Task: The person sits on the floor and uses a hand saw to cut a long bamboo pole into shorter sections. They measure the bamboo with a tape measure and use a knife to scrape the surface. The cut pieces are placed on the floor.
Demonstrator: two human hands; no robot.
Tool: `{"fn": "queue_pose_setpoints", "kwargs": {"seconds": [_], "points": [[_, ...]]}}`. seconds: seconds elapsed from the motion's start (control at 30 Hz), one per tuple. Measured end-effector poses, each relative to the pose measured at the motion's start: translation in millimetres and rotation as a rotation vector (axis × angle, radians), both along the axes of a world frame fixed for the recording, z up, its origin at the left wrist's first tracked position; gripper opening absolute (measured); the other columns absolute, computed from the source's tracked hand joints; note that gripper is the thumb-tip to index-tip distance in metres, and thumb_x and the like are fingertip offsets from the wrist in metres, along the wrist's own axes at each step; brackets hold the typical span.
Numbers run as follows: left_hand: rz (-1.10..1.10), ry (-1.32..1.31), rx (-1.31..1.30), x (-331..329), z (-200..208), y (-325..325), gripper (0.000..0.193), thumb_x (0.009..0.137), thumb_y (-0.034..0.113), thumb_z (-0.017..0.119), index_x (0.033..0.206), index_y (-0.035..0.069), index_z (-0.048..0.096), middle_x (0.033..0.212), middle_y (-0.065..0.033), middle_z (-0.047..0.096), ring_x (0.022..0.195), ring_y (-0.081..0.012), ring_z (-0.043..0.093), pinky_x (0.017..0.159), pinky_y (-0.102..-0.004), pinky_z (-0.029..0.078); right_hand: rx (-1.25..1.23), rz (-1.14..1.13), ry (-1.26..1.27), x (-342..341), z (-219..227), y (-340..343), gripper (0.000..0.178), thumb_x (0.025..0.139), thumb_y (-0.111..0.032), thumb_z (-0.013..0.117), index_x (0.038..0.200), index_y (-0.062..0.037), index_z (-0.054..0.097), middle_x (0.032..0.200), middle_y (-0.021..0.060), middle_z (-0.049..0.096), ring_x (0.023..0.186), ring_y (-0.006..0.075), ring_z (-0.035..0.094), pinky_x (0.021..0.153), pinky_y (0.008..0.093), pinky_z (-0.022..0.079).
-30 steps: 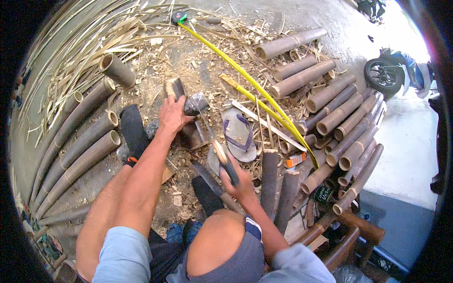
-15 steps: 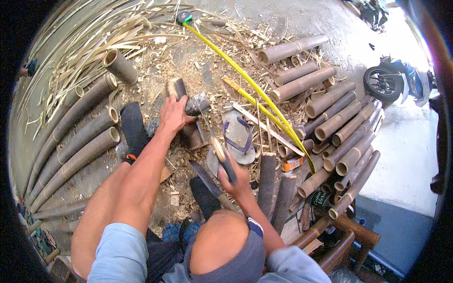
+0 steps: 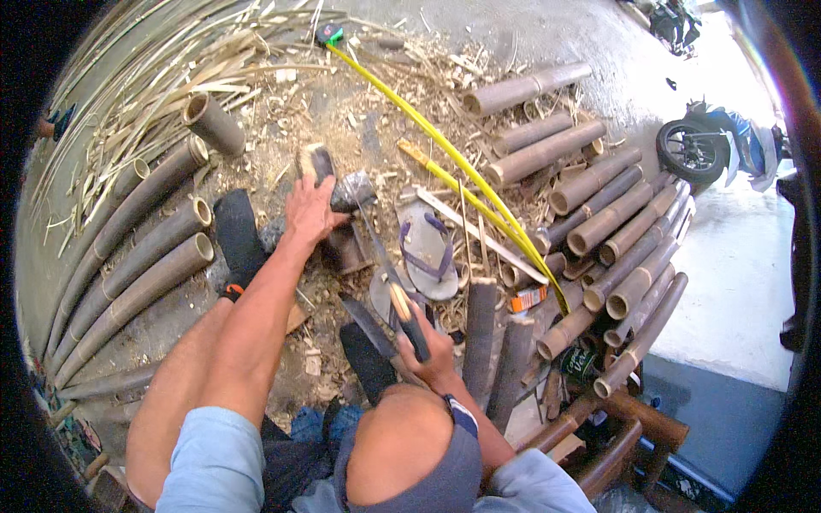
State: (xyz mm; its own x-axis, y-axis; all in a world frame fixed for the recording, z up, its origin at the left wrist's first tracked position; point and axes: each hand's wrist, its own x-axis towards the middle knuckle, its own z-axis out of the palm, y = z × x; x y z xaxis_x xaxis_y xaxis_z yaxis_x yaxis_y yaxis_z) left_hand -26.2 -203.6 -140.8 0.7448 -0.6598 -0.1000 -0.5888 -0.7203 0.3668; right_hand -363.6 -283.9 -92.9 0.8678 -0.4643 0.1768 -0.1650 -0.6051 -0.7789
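My left hand (image 3: 310,209) is closed over a short bamboo piece (image 3: 317,161), pressing it across a dark round pole (image 3: 352,190) on the floor. The piece's pale cut end shows beyond my fingers; its dark brown near part lies below my wrist. In my right hand (image 3: 429,349) is the wood-and-black handle of a handsaw (image 3: 386,261). Its narrow blade slants up and left, with the tip beside the pole and bamboo. A broad-bladed knife (image 3: 366,325) lies just left of my right hand. A grey flip-flop (image 3: 428,248) with a purple strap sits right of the blade.
Cut bamboo tubes (image 3: 599,239) are stacked on the right, with long bamboo poles (image 3: 137,291) on the left. A yellow tape measure (image 3: 445,141) stretches diagonally across shavings. Bamboo strips (image 3: 171,103) pile up at far left. An orange small box (image 3: 528,298) lies by the stack.
My right hand has drawn the saw back toward my body, down and slightly right. My left hand keeps its hold on the bamboo piece.
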Motion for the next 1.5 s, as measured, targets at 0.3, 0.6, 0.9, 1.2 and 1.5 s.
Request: {"fn": "queue_pose_setpoints", "kwargs": {"seconds": [0.3, 0.6, 0.9, 1.2, 1.5], "points": [[-0.005, -0.058, -0.119, -2.8, 9.5, 3.9, 0.075, 0.062, 0.043, 0.091, 0.124, 0.013, 0.062, 0.110, -0.0160, 0.056, 0.108, -0.0373, 0.059, 0.090, -0.0476, 0.052, 0.137, -0.063, 0.133, 9.2, 61.8, -0.7, 0.062, 0.088, -0.029, 0.071, 0.144, -0.0058, 0.054, 0.081, 0.0212, 0.071, 0.064, 0.0380, 0.069, 0.059, 0.0441, 0.055], [0.001, -0.147, -0.083, -9.2, 12.9, 10.8, 0.070, 0.066, 0.045, 0.089, 0.122, 0.013, 0.062, 0.108, -0.0145, 0.056, 0.108, -0.0349, 0.060, 0.087, -0.0466, 0.052, 0.075, -0.089, 0.067, 96.4, -2.0, -10.2, 0.056, 0.089, -0.029, 0.071, 0.138, -0.0031, 0.059, 0.072, 0.0231, 0.067, 0.059, 0.0353, 0.068, 0.056, 0.0432, 0.053], [0.137, 0.021, 0.119, -2.1, 14.2, 19.9, 0.084, 0.062, 0.074, 0.081, 0.101, 0.002, 0.060, 0.090, -0.0219, 0.073, 0.086, -0.0366, 0.073, 0.076, -0.0482, 0.057, 0.086, -0.131, -0.015, 103.4, 1.8, -17.5, 0.053, 0.089, -0.028, 0.071, 0.133, -0.0003, 0.062, 0.080, 0.0229, 0.071, 0.064, 0.0324, 0.072, 0.060, 0.0398, 0.056], [0.268, 0.045, 0.168, -15.1, 33.7, 18.1, 0.101, 0.058, 0.080, 0.079, 0.114, -0.002, 0.059, 0.091, -0.0249, 0.073, 0.085, -0.0401, 0.073, 0.077, -0.0472, 0.058, 0.147, -0.114, -0.014, 79.8, 4.0, -13.1, 0.049, 0.091, -0.019, 0.068, 0.134, 0.0022, 0.060, 0.084, 0.0187, 0.072, 0.069, 0.0263, 0.073, 0.065, 0.0360, 0.055], [0.109, 0.198, 0.331, 8.0, 33.6, 16.5, 0.106, 0.061, 0.087, 0.070, 0.116, -0.004, 0.065, 0.098, -0.0273, 0.072, 0.097, -0.0400, 0.071, 0.085, -0.0481, 0.056, 0.053, -0.088, -0.247, 87.4, -1.9, -13.4, 0.056, 0.089, -0.026, 0.069, 0.136, 0.0024, 0.058, 0.099, 0.0245, 0.073, 0.075, 0.0340, 0.074, 0.067, 0.0397, 0.058]]}}
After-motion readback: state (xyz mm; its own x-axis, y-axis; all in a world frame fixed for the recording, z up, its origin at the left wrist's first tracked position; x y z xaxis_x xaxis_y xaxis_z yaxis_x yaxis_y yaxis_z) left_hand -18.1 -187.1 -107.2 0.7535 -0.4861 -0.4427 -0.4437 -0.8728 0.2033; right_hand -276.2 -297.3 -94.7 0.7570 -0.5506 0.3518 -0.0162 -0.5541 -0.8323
